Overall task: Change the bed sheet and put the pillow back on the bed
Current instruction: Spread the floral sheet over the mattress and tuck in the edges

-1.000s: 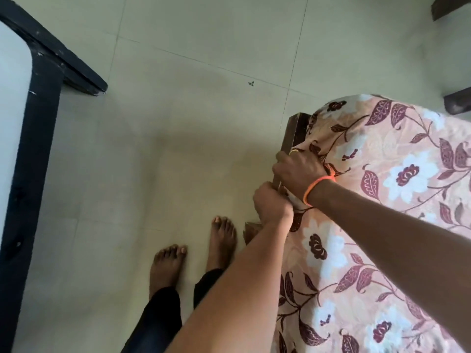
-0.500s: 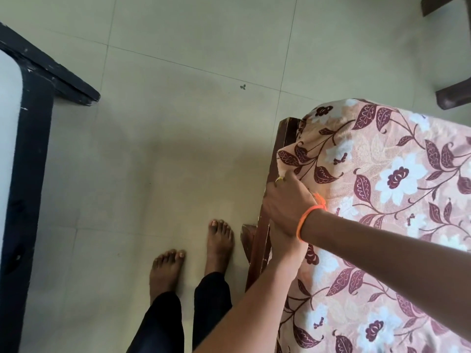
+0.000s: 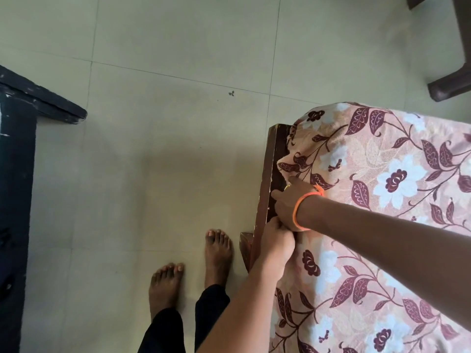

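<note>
At the bed's corner, both the right hand point(image 3: 289, 202) and left hand point(image 3: 276, 234) grip the floral sheet point(image 3: 382, 200), apparently tucking its edge between mattress and wooden frame point(image 3: 266, 179) to anchor it.

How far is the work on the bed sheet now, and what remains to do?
Done: the floral sheet already covers the mattress top. In hand: both hands, the right hand and the left hand, work its edge down beside the wooden bed frame; a loose fold near the corner is untucked. Left: finish tucking; no pillow is in view.
</note>
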`<state>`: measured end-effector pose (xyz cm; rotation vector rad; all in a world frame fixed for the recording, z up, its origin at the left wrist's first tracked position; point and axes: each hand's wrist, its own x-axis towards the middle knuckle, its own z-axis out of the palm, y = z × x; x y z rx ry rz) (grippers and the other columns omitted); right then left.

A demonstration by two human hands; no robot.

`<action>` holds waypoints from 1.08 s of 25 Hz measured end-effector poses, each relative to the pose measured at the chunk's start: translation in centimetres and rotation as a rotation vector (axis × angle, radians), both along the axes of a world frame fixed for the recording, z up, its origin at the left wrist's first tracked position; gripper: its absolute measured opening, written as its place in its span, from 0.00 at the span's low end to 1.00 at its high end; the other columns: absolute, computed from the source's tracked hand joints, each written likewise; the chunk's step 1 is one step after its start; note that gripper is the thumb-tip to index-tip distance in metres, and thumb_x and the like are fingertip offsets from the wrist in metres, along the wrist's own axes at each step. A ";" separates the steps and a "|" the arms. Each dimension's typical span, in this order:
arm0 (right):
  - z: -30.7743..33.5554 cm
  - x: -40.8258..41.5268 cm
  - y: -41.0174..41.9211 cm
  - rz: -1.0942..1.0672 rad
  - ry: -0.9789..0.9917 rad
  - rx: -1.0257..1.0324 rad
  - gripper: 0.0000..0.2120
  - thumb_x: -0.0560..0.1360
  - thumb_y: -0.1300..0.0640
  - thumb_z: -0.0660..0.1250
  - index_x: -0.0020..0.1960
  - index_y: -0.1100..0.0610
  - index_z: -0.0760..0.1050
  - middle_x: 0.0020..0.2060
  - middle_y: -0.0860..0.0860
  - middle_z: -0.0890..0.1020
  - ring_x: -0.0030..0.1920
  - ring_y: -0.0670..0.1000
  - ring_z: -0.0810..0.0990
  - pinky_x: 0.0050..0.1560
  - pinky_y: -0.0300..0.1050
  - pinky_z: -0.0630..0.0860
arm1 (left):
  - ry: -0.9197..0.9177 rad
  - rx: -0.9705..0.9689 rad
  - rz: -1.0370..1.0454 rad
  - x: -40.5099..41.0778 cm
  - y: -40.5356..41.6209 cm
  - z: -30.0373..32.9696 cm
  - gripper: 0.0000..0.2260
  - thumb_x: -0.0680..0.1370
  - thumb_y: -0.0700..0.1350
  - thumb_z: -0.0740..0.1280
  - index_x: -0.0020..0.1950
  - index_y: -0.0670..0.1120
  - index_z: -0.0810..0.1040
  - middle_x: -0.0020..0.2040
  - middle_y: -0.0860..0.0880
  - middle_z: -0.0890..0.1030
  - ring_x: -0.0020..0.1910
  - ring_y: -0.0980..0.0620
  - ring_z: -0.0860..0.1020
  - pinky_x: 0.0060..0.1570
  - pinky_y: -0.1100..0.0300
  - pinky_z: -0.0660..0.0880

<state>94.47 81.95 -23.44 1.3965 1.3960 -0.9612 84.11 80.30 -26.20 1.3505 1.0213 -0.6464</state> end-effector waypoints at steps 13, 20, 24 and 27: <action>3.2 6.6 4.6 -0.038 -0.233 0.455 0.10 0.77 0.58 0.60 0.54 0.54 0.77 0.53 0.54 0.78 0.61 0.59 0.74 0.63 0.56 0.65 | -0.242 0.217 0.373 4.8 2.4 -1.4 0.10 0.77 0.48 0.63 0.56 0.55 0.78 0.47 0.46 0.81 0.47 0.46 0.80 0.47 0.48 0.79; 1.2 10.4 6.4 -0.287 -0.007 0.412 0.04 0.75 0.55 0.67 0.44 0.47 0.75 0.41 0.49 0.78 0.49 0.56 0.81 0.52 0.48 0.67 | -0.157 0.394 0.357 8.2 7.0 -2.4 0.07 0.74 0.36 0.69 0.46 0.43 0.86 0.43 0.43 0.86 0.42 0.44 0.83 0.40 0.58 0.76; -1.0 9.4 7.3 -0.233 -0.055 0.486 0.11 0.76 0.62 0.63 0.38 0.49 0.68 0.46 0.53 0.80 0.45 0.57 0.80 0.51 0.50 0.70 | -0.141 0.527 0.176 8.4 9.2 -3.9 0.07 0.74 0.35 0.66 0.43 0.40 0.85 0.42 0.42 0.85 0.39 0.47 0.81 0.37 0.60 0.72; -1.7 9.1 6.2 -0.158 -0.077 0.426 0.06 0.77 0.61 0.61 0.43 0.52 0.72 0.48 0.55 0.81 0.49 0.60 0.81 0.47 0.50 0.70 | -0.055 0.538 0.257 9.2 7.1 -3.5 0.06 0.74 0.36 0.66 0.43 0.41 0.82 0.42 0.44 0.83 0.38 0.51 0.78 0.35 0.61 0.66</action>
